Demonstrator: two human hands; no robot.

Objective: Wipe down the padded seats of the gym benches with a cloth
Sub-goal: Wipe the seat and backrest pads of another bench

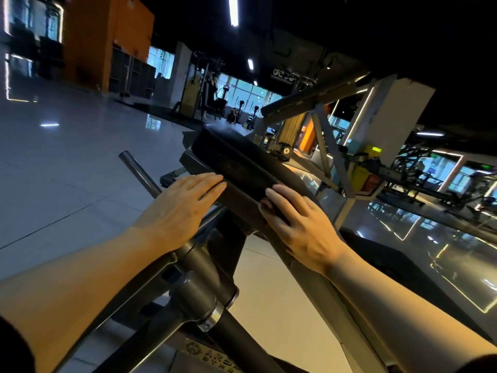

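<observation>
Padded seat [242, 168], black and tilted, sits mid-frame on a grey metal frame [204, 297], running up and away from the viewer. Left hand [183, 203] lies flat, fingers straight, against the pad's near left edge, probably steadying it. Right hand [298, 224] presses on the near right side with fingers spread over something dark; whether that is the cloth, I cannot tell in this dim light. Upper stretch of the pad lies bare ahead of both hands, open room for a stroke. Tiled floor [80, 162] spreads wide on the left; machine struts [326, 154] crowd the right edge.
</observation>
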